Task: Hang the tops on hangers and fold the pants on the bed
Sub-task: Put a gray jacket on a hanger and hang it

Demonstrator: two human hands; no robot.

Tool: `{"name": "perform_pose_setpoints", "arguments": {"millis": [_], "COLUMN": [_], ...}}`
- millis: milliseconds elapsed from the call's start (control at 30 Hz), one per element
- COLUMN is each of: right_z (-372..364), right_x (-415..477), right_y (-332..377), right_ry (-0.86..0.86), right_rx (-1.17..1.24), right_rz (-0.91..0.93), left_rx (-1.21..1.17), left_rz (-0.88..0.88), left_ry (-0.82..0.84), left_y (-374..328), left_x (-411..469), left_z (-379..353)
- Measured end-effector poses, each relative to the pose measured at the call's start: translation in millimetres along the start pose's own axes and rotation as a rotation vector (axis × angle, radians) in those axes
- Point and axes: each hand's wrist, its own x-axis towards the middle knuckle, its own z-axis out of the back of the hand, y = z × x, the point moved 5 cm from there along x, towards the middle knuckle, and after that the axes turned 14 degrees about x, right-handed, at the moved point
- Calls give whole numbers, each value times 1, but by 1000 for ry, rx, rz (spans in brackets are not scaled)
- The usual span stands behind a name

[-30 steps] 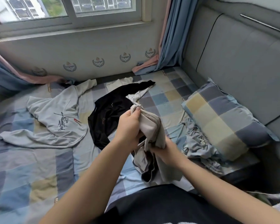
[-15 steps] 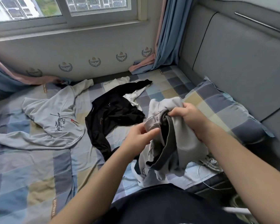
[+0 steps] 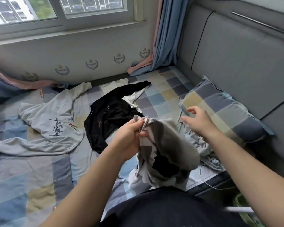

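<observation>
Currently your left hand (image 3: 131, 135) pinches the grey pants (image 3: 169, 145) at the waistband, bunched over the near edge of the bed (image 3: 31, 177); your right hand (image 3: 198, 122) is free, fingers spread. Take the opposite waistband corner, then spread them flat short of the black top (image 3: 111, 115).

The right hand (image 3: 198, 122) has let go of the bunched grey fabric pants (image 3: 167, 145) it gripped 0.5 s ago and now hovers beside them, fingers spread; only the left hand (image 3: 131, 138) now pinches their waistband.
</observation>
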Motion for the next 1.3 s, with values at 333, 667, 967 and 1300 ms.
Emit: {"name": "perform_pose_setpoints", "arguments": {"millis": [333, 667, 967, 1300], "right_z": [-99, -123, -38, -46], "right_x": [-81, -71, -23, -65], "right_y": [-53, -103, -48, 57], "right_ry": [424, 398, 35, 428], "right_rx": [137, -231, 364, 88], "right_rz": [-100, -195, -134, 180], "left_rx": [-193, -222, 835, 1340], "left_rz": [41, 34, 387, -444], "left_ry": [-139, -106, -322, -202], "left_y": [17, 20, 60, 20], "left_x": [-3, -9, -5, -9], "left_z": [1, -7, 65, -23]}}
